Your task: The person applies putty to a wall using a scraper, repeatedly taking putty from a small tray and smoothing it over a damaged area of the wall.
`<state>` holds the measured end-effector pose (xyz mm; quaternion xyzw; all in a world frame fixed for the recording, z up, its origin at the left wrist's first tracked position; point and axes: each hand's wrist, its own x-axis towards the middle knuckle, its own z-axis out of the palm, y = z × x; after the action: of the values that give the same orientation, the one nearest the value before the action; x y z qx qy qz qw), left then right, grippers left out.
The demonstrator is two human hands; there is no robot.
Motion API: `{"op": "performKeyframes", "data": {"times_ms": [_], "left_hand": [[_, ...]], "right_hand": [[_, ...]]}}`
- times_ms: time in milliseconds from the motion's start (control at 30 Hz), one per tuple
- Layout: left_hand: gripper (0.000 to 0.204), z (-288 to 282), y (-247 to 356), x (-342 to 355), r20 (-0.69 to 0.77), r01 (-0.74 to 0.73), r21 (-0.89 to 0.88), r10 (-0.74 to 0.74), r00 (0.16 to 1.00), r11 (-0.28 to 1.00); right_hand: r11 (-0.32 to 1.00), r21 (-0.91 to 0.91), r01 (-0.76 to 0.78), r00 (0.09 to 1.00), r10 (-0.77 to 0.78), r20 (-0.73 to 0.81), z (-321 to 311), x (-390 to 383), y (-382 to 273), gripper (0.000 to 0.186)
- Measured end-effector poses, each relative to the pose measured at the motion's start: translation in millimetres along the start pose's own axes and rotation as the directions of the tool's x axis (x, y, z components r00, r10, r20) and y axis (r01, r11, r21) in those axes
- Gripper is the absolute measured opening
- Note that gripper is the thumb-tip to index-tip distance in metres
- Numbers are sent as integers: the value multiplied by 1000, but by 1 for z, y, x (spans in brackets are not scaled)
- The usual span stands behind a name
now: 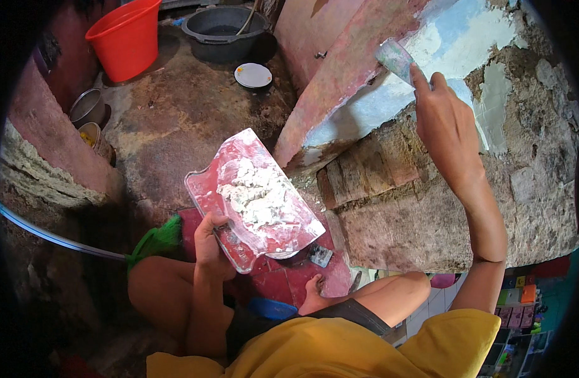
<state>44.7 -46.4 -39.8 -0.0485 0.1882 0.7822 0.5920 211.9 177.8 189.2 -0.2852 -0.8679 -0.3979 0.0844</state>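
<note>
White lumpy paste (pixel 255 192) heaped on red, flat, plastic-looking board (pixel 238 255), left hand (pixel 210 239) closed on its near edge, so tilting could spill it; right hand (pixel 447 116), fingers wrapped round grey flat-bladed scraper (pixel 395 58), might gouge rough, pale-patched wall (pixel 456 38) if angled steeply.

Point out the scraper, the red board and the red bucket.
Scraper (pixel 395 60), head view: middle of its blade.
Red board (pixel 204 186), head view: bare surface near its left edge.
Red bucket (pixel 127 48), head view: its outer wall.
</note>
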Motion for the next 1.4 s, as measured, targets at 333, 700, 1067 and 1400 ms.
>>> {"op": "performKeyframes", "data": {"times_ms": [333,700,1067,1400], "left_hand": [[57,2,2,-2,-33,-11,57,12,999,998],[52,-4,0,0,-25,-16,92,18,1000,996],[52,-5,1,1,-50,-14,63,17,999,998],[54,-9,0,6,-47,-19,95,23,999,995]], "right_hand": [[999,7,42,996,-43,79,38,-25,-26,52],[946,323,18,987,-68,146,23,-33,-32,56],[822,570,-3,994,64,-88,37,-25,-6,41],[843,537,15,979,-121,161,55,-61,-46,45]]}}
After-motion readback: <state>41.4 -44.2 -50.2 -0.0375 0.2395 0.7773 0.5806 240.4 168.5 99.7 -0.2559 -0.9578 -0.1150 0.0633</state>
